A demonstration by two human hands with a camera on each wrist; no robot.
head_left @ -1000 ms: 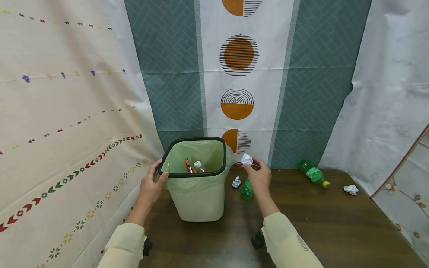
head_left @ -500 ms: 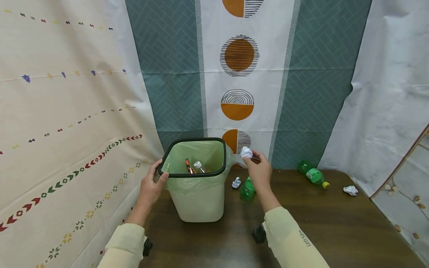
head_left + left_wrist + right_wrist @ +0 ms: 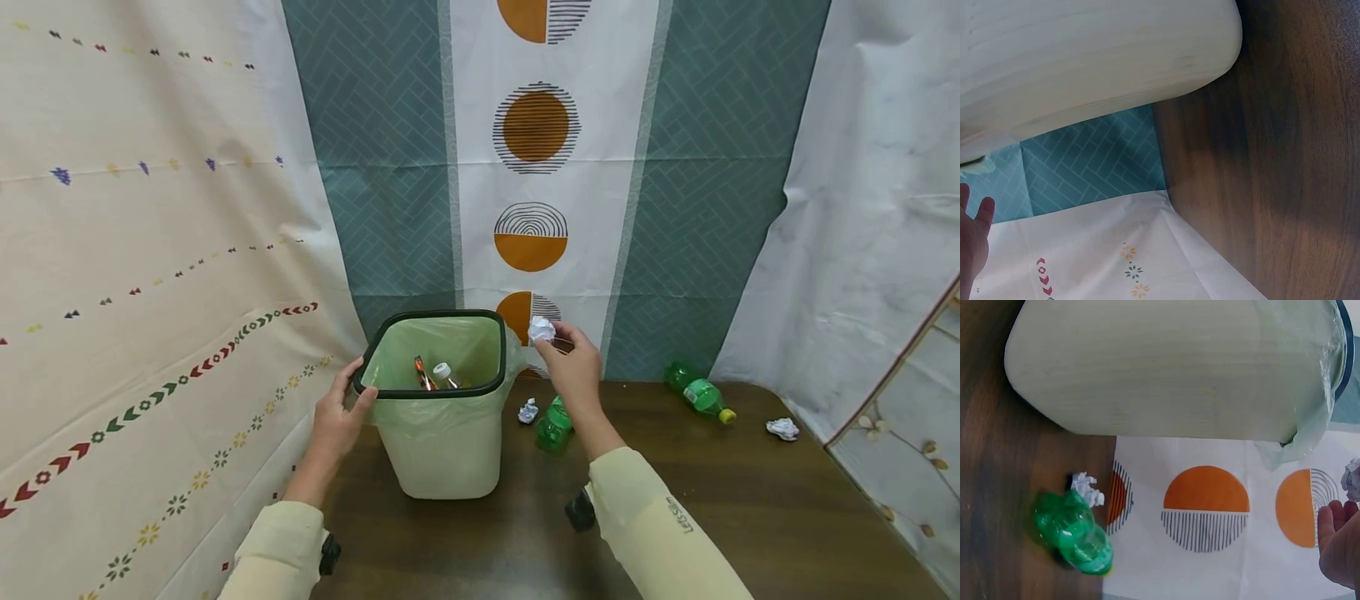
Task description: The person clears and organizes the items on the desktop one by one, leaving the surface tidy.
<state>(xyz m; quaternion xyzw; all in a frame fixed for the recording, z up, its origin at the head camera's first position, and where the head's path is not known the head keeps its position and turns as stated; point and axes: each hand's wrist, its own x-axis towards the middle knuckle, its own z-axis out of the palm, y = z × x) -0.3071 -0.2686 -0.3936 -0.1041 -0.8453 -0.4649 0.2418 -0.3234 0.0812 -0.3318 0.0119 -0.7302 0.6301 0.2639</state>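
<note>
Head view: a paper ball (image 3: 542,328) is pinched by the right hand (image 3: 574,358), raised near the bin (image 3: 446,462), apart from its rim (image 3: 429,393). The left hand (image 3: 339,418) grips that rim, probably to steady it, though partly hidden. Right of the bin, a bottle (image 3: 553,428) sits.

Over by the cream plastic bin (image 3: 1166,369), a green plastic bottle (image 3: 1072,530) rests on the dark wooden counter (image 3: 997,487) beside a crumpled white paper ball (image 3: 1089,489); the right hand (image 3: 1340,550) holds a second white paper wad (image 3: 1352,480).
</note>
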